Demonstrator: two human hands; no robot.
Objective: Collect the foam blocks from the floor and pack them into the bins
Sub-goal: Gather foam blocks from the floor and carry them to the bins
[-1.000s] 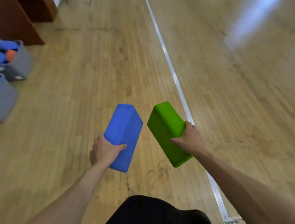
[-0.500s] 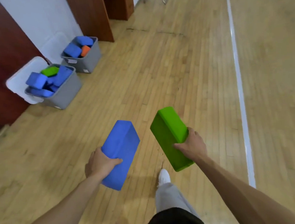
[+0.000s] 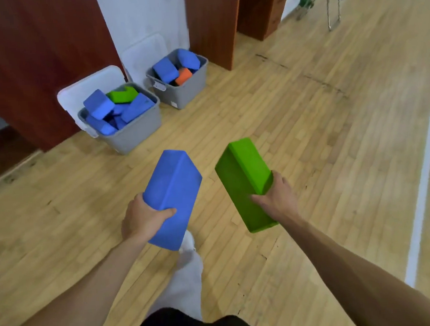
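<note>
Ahead and left of the fingers [image 3: 166, 214], a nearer bin [image 3: 134, 135] and a farther bin [image 3: 185, 95], both grey, stand on the wooden floor [image 3: 311, 155] against a red-brown cabinet [image 3: 21, 75], with white lids [image 3: 86, 83] leaning behind them. Both hold foam blocks already. Only bare floor lies between fingers and bins. A white shoe [image 3: 189, 244] shows just beneath. The left hand [image 3: 143, 220] grips a blue foam block [image 3: 172, 189] and the right hand [image 3: 278, 199] a green foam block [image 3: 243, 176], fingers curled round their near halves. Both are in the air, slightly apart, long axes running forward.
</note>
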